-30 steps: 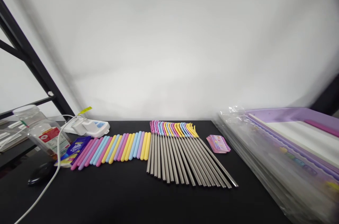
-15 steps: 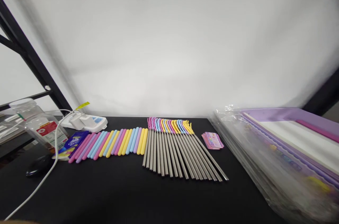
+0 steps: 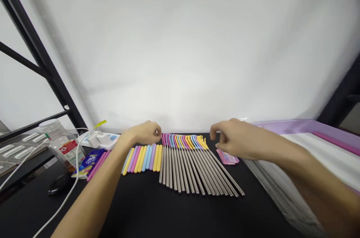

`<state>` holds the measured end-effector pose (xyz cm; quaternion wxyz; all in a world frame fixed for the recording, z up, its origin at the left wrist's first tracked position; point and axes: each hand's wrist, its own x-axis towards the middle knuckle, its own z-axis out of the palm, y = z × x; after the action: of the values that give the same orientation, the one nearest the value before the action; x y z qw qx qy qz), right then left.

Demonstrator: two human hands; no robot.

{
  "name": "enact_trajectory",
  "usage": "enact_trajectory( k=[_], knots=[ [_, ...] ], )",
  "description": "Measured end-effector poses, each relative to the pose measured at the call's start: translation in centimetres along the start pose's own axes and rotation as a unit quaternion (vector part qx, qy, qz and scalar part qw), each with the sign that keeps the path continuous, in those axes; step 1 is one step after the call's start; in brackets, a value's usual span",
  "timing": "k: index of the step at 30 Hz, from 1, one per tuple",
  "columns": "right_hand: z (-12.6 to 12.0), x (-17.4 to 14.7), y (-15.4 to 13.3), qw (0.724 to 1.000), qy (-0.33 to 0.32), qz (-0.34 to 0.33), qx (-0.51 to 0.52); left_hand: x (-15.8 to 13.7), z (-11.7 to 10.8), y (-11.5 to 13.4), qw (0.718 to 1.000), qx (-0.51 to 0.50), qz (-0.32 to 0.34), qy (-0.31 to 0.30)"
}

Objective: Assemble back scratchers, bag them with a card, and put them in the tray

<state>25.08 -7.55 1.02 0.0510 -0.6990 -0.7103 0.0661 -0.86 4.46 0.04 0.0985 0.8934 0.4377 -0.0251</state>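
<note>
Slim metal rods with curved coloured tips [image 3: 191, 166] lie side by side on the black table, fanning out towards me. My left hand [image 3: 146, 133] hovers by the pink tips at the row's left end, its thumb and index finger curled with a small gap inside. Past the yellow tips at the right end is my right hand [image 3: 233, 138], thumb and bent index finger apart, holding nothing. Below it lies a small stack of pink cards [image 3: 227, 158], partly covered. Rounded pastel sticks [image 3: 143, 158] form a row left of the rods; my left forearm hides some.
A clear plastic jar [image 3: 66, 148], a purple packet [image 3: 91, 161], a black mouse [image 3: 60, 184], a white power strip [image 3: 109, 140] and a white cable [image 3: 77, 170] are at left. Plastic sleeves [image 3: 270, 181] and a purple tray [image 3: 295, 126] occupy the right. A white wall stands behind.
Both hands and forearms have come into view, reaching to the two ends of the rod row. The view has shifted slightly; rods and pastel sticks keep their arrangement.
</note>
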Motion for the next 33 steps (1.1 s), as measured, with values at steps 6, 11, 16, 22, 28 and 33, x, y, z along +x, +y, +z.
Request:
enact_trajectory(
  k=[6, 11, 16, 22, 28, 33],
  knots=[
    [3.3, 5.7, 0.3, 0.994, -0.096, 0.037, -0.028, 3.2, 3.4, -0.4, 0.994, -0.017, -0.046, -0.097],
    [5.0, 7.4, 0.6, 0.989, -0.134, 0.053, -0.031, 3.3, 3.8, 0.0, 0.992, -0.023, -0.052, -0.116],
    [6.0, 7.8, 0.2, 0.984, -0.168, 0.064, -0.016, 3.7, 4.3, 0.5, 0.988, -0.022, -0.082, -0.125],
    [6.9, 8.4, 1.3, 0.981, -0.168, 0.084, 0.057, 3.5, 4.2, 1.0, 0.989, -0.011, -0.109, -0.104],
    [6.5, 8.8, 2.1, 0.969, -0.152, 0.096, 0.172, 3.4, 3.9, 1.5, 0.984, -0.021, -0.139, -0.111],
    [5.1, 8.3, 1.5, 0.957, -0.126, 0.071, 0.249, 3.9, 4.2, 1.0, 0.982, -0.019, -0.148, -0.115]
  ],
)
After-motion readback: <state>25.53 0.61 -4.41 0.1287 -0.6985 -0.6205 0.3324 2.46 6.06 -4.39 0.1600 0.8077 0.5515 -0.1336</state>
